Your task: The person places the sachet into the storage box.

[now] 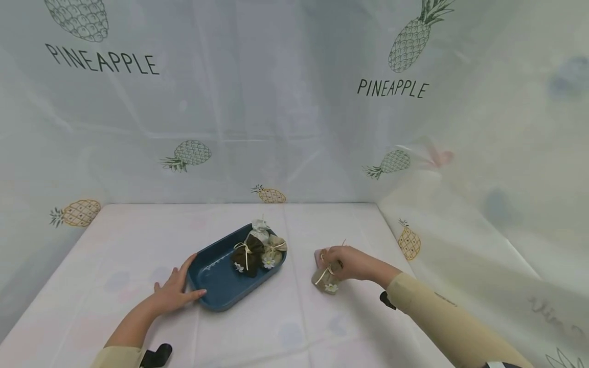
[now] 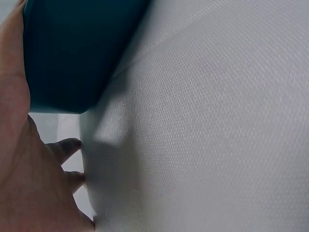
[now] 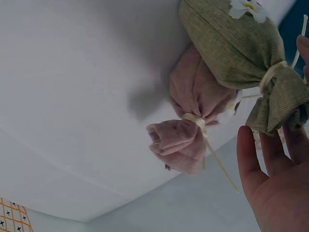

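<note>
My right hand [image 1: 356, 263] pinches the gathered top of an olive-green drawstring sachet [image 3: 236, 46], tied with cream cord and bearing a white flower. Next to it, a dusty-pink sachet [image 3: 186, 87] lies on the table, partly covered by the olive one in the right wrist view. Over on the left stands a dark blue oblong tray [image 1: 216, 283]. Spread fingers of my left hand [image 1: 172, 292] rest against its left end, with the thumb along the near side. In the tray's right end sit a dark brown sachet [image 1: 248, 255], a white one [image 1: 260, 233] and a beige one [image 1: 277, 243].
A pale cloth [image 1: 257, 337] covers the table. Behind and along the right side hangs a curtain [image 1: 276, 102] printed with pineapples. The tray lies at a slant, its right end farther from me.
</note>
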{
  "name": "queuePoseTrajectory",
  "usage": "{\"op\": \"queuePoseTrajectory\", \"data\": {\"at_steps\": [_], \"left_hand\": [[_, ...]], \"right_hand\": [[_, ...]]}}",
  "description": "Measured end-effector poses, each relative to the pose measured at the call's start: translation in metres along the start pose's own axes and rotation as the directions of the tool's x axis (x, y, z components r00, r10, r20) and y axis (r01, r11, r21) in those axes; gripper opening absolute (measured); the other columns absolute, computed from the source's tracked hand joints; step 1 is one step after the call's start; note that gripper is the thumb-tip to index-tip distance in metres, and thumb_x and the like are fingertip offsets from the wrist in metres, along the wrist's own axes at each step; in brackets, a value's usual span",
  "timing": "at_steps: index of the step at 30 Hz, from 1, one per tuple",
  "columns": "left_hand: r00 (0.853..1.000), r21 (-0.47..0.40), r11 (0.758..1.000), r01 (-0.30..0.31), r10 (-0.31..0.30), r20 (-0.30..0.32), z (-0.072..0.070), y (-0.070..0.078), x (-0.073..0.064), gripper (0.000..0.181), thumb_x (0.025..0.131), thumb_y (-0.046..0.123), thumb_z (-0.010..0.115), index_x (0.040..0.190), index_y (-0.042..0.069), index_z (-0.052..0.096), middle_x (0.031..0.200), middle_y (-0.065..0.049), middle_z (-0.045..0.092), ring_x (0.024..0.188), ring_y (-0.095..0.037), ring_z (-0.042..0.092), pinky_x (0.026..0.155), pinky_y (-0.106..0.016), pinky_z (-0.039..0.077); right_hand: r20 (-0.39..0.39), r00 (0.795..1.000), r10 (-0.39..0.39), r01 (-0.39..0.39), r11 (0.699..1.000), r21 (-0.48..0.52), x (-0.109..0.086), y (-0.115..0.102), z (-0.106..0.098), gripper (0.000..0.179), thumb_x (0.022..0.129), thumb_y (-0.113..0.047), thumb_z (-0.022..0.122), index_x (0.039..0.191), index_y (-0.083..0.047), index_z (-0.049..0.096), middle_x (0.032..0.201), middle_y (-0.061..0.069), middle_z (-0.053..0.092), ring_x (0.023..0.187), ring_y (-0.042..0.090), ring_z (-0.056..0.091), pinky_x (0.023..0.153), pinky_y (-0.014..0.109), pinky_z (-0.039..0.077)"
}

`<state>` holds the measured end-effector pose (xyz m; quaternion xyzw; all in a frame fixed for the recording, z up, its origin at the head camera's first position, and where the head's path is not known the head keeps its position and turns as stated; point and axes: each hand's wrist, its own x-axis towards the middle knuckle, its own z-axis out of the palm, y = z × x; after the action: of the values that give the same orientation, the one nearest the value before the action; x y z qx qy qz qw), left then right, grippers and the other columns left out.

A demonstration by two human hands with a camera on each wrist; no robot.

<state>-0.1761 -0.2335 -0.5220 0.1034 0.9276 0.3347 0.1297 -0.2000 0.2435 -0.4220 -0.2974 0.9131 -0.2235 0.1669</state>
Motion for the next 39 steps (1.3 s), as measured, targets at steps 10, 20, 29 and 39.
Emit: {"op": "queuePoseTrajectory", "data": {"at_steps": [10,20,29,39], "left_hand": [[1.000,0.004,1.000,0.003,-0.003,0.001,0.000,-0.001,0.000,0.104,0.086,0.048,0.070,0.154,0.014,0.000,0.150,-0.042,0.010,0.133,-0.066,0.003,0.086,-0.087,-0.001],[1.000,0.002,1.000,0.001,-0.001,-0.002,-0.001,0.002,0.000,0.104,0.086,0.047,0.070,0.154,0.012,0.001,0.150,-0.042,0.010,0.133,-0.066,0.003,0.086,-0.087,-0.001],[1.000,0.000,1.000,-0.011,0.011,-0.004,0.002,0.000,-0.003,0.104,0.085,0.047,0.071,0.154,0.013,0.001,0.150,-0.041,0.012,0.133,-0.066,0.004,0.085,-0.088,0.000],[0.999,-0.031,0.999,-0.023,0.022,-0.028,0.001,-0.002,-0.002,0.103,0.085,0.047,0.072,0.154,0.015,0.003,0.149,-0.042,0.013,0.132,-0.067,0.004,0.084,-0.088,-0.002]], "right_hand": [[-0.001,1.000,-0.010,0.010,1.000,-0.023,-0.001,0.013,0.009,0.036,0.070,0.009,0.077,0.096,-0.015,0.076,0.105,-0.008,0.064,0.117,0.024,0.056,0.102,0.076,0.006],[0.007,0.999,-0.031,0.031,0.998,-0.048,0.003,0.018,0.013,0.043,0.066,0.013,0.079,0.098,-0.014,0.077,0.107,-0.007,0.062,0.113,0.023,0.056,0.100,0.072,0.023],[0.005,0.998,-0.065,0.065,0.995,-0.071,0.009,0.017,0.020,0.038,0.065,0.005,0.086,0.094,-0.017,0.077,0.103,-0.010,0.060,0.107,0.014,0.054,0.091,0.052,0.043],[0.034,0.997,-0.062,0.067,0.985,-0.159,0.017,0.013,0.019,0.039,0.062,0.003,0.087,0.090,-0.024,0.078,0.096,-0.017,0.058,0.112,0.018,0.054,0.083,0.065,0.037]]}}
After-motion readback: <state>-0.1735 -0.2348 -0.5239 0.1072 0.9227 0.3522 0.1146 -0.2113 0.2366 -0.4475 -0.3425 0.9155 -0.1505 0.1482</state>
